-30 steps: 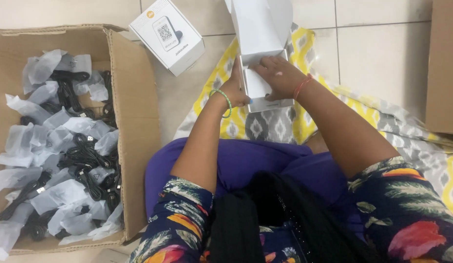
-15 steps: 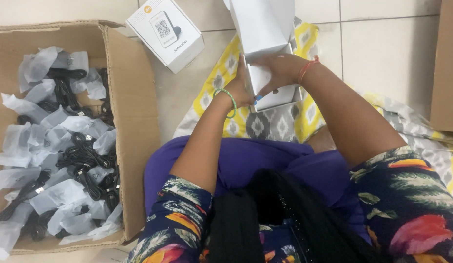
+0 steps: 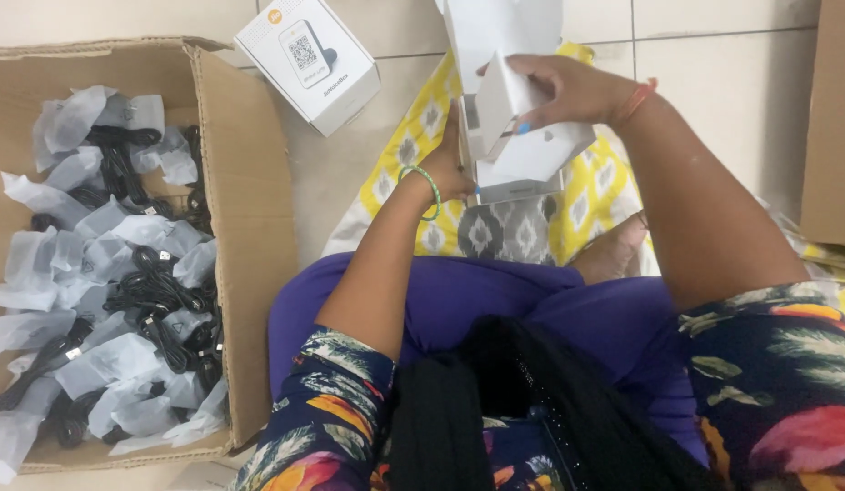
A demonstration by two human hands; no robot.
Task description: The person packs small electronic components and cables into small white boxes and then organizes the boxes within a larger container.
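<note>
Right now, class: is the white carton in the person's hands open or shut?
Open. The white carton has a flap folded up under the right hand, while the left hand steadies its side. What it contains cannot be seen.

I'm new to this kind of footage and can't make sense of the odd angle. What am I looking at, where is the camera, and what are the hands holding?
The camera sits on a person's head and looks down, so you see their own arms and lap as they sit on a tiled floor. No machine is involved, only two bare hands. The right hand grips a white box from above, while the left hand, with a green bangle at the wrist, steadies its side. Under it lies a yellow patterned cloth. Another white box lies on the floor. At the left, an open cardboard carton holds black cables in clear bags.
</note>
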